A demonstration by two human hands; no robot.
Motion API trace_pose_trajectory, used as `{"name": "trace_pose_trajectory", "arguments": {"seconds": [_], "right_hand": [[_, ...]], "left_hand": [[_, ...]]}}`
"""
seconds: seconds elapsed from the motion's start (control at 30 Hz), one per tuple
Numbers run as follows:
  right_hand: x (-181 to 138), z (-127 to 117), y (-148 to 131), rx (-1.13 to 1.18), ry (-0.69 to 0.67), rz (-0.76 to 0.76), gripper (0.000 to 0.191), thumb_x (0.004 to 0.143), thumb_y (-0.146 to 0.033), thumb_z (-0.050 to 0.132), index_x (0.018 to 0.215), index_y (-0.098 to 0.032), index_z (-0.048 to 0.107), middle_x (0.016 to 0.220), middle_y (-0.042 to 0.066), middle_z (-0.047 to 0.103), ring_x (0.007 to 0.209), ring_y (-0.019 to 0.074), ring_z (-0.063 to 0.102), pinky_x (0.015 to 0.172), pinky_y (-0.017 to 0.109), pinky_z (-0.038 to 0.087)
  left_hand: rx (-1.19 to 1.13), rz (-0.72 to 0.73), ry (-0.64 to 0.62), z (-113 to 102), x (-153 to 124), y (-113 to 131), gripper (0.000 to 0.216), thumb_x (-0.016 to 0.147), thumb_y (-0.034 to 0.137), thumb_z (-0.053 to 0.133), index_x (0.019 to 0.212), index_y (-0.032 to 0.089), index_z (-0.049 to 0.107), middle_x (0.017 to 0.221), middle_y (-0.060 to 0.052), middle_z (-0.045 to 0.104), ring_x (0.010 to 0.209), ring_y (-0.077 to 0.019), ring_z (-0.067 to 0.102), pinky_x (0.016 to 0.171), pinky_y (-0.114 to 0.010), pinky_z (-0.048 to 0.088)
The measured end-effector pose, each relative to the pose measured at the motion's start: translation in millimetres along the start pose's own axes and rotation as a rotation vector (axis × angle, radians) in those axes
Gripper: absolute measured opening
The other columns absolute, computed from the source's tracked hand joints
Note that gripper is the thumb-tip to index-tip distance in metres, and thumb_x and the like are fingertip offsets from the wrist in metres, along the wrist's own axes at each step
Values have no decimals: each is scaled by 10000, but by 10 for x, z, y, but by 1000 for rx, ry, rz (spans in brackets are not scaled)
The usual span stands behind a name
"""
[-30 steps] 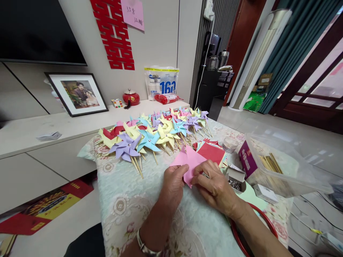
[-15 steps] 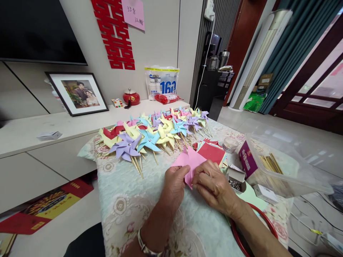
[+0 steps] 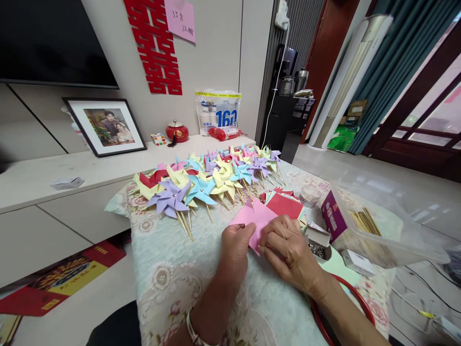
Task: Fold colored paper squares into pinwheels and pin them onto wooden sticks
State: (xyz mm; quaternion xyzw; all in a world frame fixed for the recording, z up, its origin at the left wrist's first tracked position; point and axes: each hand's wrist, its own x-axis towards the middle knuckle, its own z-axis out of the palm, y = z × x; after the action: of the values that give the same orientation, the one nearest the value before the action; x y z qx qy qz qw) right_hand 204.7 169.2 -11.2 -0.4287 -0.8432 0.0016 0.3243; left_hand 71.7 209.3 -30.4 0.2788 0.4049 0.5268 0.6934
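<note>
A pink paper pinwheel (image 3: 257, 214), partly folded, is held between my hands above the table. My left hand (image 3: 235, 246) pinches its left side, with the thumb lying on top near the middle. On the right side, my right hand (image 3: 288, 246) is closed with its fingertips gripping the paper's edge. My fingers cover part of the folds. Behind the hands lie finished paper pinwheels on sticks, among them a purple one (image 3: 170, 198) and a blue one (image 3: 201, 189). Just beyond my right hand is a stack of coloured paper squares (image 3: 284, 203).
Right of my hands are an opened small box of metal fasteners (image 3: 317, 249), a small white box (image 3: 358, 262) and a clear plastic bin (image 3: 406, 242) with wooden sticks. A round clear container (image 3: 310, 195) stands behind. A red ring-shaped rim (image 3: 360, 299) lies under my right forearm.
Almost nothing differs. The fingers of my right hand have shifted slightly at the pink paper's edge, while my left hand keeps the same hold.
</note>
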Motion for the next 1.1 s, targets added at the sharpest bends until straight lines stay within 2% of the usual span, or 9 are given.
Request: {"name": "trace_pose_trajectory", "arguments": {"seconds": [0.1,0.23,0.43,0.73,1.1], "right_hand": [[9,-6,-19,-17,22,11,145,922,-150,561,806,-197,633,842,52,639,870,233,492,774,419,338],[17,-14,-13,2,47,58,128,909,-140,567,812,-195,629,867,51,645,866,231,497,779,431,332],[6,13,50,-20,149,133,130,910,-146,565,821,-205,638,1035,73,656,985,269,499,836,462,352],[1,50,89,-55,235,191,128,888,-129,582,801,-195,648,1041,103,634,983,282,498,827,473,409],[-12,62,134,-37,254,217,110,865,-120,619,800,-207,642,1099,103,635,1040,299,499,862,506,424]], "left_hand": [[34,46,45,9,9,-22,200,558,223,682,483,183,501,447,73,440,429,-63,347,426,-211,277],[77,70,53,7,25,-63,183,563,237,699,515,167,537,465,65,469,453,-80,398,468,-221,322],[96,31,-3,9,23,-81,186,543,241,736,527,161,569,459,53,493,446,-99,448,481,-230,346],[55,-21,-32,59,-9,-43,130,502,206,752,589,123,702,512,-3,637,464,-116,529,498,-225,416],[61,-54,-54,74,-40,-20,104,491,193,769,563,135,721,497,-5,643,461,-131,557,513,-241,446]]}}
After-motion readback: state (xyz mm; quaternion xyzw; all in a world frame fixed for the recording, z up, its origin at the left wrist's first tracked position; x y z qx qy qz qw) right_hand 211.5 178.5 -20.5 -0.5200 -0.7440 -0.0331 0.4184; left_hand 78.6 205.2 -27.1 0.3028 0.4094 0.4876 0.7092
